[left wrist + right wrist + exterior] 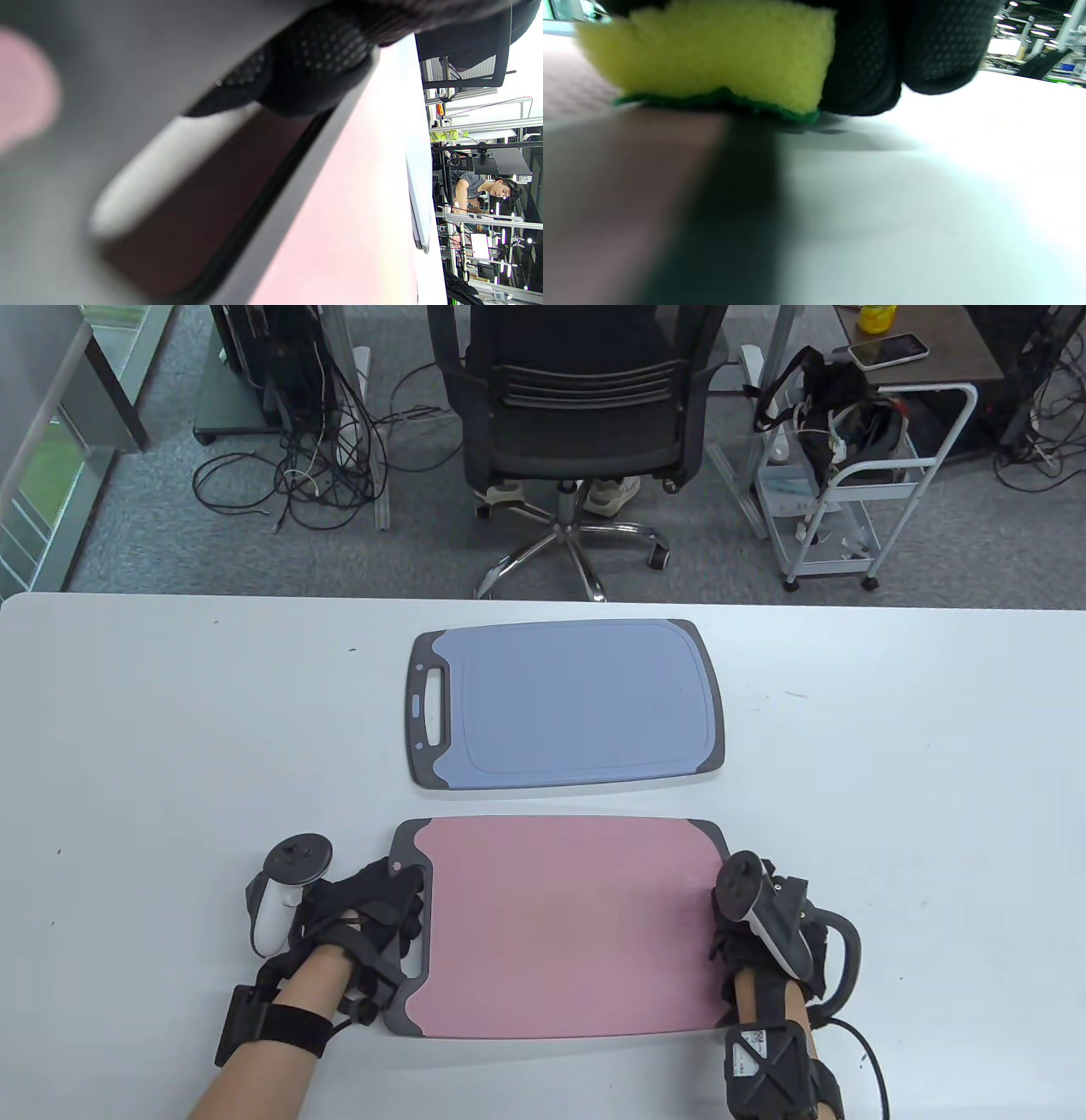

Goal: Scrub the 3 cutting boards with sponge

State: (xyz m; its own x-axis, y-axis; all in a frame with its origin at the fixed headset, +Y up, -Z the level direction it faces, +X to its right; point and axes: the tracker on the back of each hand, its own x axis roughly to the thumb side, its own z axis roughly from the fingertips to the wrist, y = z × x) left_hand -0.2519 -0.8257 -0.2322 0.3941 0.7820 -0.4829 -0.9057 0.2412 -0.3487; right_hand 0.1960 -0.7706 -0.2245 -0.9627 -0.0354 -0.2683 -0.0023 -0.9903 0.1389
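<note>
Table view. Noted on white table [153, 746]: two cutting boards, long sides parallel, apart from each other. Blue board [567, 704] toward 12 o'clock, handle slot at its 9 o'clock end. Pink board [560, 926] toward 6 o'clock, nearest the person, grey-rimmed, handle end at 9 o'clock. Third board not seen. Left hand [373, 918] lying on the pink board's handle end, fingers over the slot area; how tightly they curl cannot be told from here. Right hand [751, 937] at the pink board's 3 o'clock edge, mostly hidden under its tracker; fingers not visible. Beyond the table at 12 o'clock: office chair [577, 415], with a white cart [857, 475] at 1 o'clock.

Left wrist view. Camera turned on its side, close and blurred. Gloved fingers [314, 59] of the left hand hooked over the grey rim at the handle slot of the pink board [352, 220], gripping it. Blue board's edge [420, 190] visible beyond, at 3 o'clock in frame.

Right wrist view. Yellow sponge [721, 51] with green scouring face down, pressed on the pink board [594, 182] at its dark rim. Gloved fingers [903, 51] of the right hand wrapped beside and over the sponge, holding it. Bare table [946, 190] at 3 o'clock of the sponge.
</note>
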